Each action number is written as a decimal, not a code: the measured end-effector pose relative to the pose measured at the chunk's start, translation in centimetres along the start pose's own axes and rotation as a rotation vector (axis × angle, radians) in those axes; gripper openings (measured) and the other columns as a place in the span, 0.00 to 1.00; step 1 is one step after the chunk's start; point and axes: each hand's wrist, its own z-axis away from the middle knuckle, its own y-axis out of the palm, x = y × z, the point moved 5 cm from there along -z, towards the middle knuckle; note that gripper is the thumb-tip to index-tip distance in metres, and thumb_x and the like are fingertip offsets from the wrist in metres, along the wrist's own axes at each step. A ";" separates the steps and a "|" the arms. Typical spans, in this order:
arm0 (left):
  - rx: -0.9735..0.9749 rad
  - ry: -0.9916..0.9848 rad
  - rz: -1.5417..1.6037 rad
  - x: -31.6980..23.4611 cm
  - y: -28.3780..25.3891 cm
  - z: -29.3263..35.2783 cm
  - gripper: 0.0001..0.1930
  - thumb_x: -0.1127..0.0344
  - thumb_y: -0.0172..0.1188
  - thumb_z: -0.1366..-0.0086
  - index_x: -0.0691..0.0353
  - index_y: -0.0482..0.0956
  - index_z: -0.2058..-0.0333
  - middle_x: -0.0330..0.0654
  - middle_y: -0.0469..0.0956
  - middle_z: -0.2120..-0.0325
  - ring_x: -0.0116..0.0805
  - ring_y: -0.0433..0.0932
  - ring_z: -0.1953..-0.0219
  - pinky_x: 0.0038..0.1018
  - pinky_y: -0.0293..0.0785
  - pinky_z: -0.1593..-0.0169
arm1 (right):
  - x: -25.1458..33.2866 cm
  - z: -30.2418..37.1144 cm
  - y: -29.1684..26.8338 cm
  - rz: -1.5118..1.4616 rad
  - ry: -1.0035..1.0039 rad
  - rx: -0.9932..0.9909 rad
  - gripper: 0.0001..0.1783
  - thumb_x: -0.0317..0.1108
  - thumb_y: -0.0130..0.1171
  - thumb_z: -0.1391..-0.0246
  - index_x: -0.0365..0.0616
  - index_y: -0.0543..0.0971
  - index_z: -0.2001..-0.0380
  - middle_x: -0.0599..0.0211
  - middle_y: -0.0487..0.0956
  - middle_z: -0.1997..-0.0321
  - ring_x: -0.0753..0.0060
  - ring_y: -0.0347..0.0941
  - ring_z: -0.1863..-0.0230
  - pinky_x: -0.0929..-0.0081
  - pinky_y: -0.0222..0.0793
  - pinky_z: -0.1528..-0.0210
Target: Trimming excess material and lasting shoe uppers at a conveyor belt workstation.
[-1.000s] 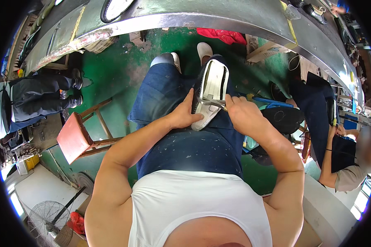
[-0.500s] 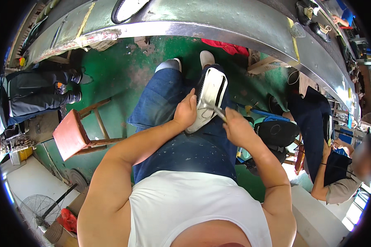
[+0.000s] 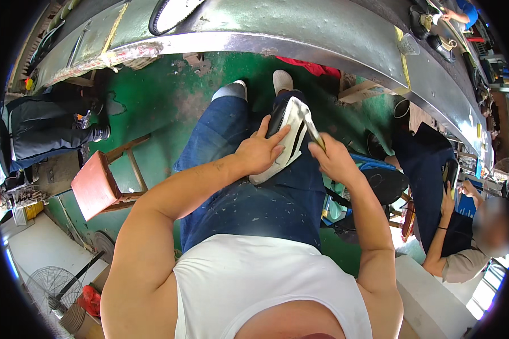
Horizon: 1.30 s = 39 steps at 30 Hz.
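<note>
Across my thighs lies a shoe, its pale underside up and its black upper showing along the left side. My left hand rests on the shoe's left side with fingers spread, some reaching over the underside. A hammer with a yellowish handle is gripped in my right hand. The hammer's metal head is over the far end of the shoe; whether it touches the shoe I cannot tell.
A long metal workbench runs across the front, bearing a white, black-edged shoe part. A reddish stool stands left. Farther left is a person in dark trousers; at right another person sits. A fan stands lower left.
The hammer has moved away from me, from the shoe's middle to its far end. My left hand's fingers have spread farther over the underside, and the shoe has shifted slightly.
</note>
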 end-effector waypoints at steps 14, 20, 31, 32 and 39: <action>0.048 0.005 0.195 0.8 -3.3 5.3 0.51 0.63 0.70 0.48 0.66 0.48 0.31 0.66 0.69 0.42 0.60 0.71 0.41 0.40 0.68 0.38 | -8.1 4.0 8.1 -0.527 -0.054 -0.350 0.16 0.40 0.56 0.36 0.37 0.75 0.56 0.65 0.80 0.66 0.75 0.76 0.63 0.74 0.72 0.57; -0.309 0.450 0.266 -5.7 -17.3 5.1 0.40 0.69 0.76 0.53 0.61 0.65 0.42 0.51 0.82 0.54 0.45 0.82 0.51 0.33 0.78 0.50 | -9.3 4.4 8.6 -0.697 -0.089 -0.395 0.15 0.36 0.55 0.36 0.34 0.74 0.53 0.64 0.79 0.62 0.74 0.76 0.59 0.75 0.71 0.52; 0.164 -0.344 1.039 6.2 -1.0 -10.5 0.27 0.47 0.57 0.29 0.69 0.79 0.48 0.48 0.83 0.56 0.38 0.84 0.58 0.34 0.81 0.55 | -4.6 5.0 4.8 -0.529 0.029 -0.220 0.13 0.36 0.53 0.34 0.38 0.75 0.55 0.68 0.79 0.68 0.78 0.73 0.66 0.77 0.69 0.61; 0.251 -0.370 1.226 5.2 -1.0 -9.8 0.27 0.46 0.49 0.25 0.67 0.79 0.49 0.49 0.83 0.54 0.40 0.84 0.55 0.37 0.81 0.50 | -3.9 5.4 4.8 -0.479 -0.036 -0.250 0.13 0.37 0.53 0.35 0.37 0.75 0.56 0.66 0.79 0.69 0.75 0.76 0.66 0.74 0.72 0.59; 0.351 -0.373 1.624 6.6 3.4 -6.0 0.33 0.37 0.39 0.26 0.60 0.75 0.43 0.44 0.80 0.49 0.38 0.78 0.47 0.37 0.71 0.39 | -3.1 2.3 6.2 -0.371 0.081 0.008 0.15 0.39 0.55 0.38 0.37 0.76 0.60 0.64 0.79 0.74 0.70 0.76 0.71 0.71 0.72 0.63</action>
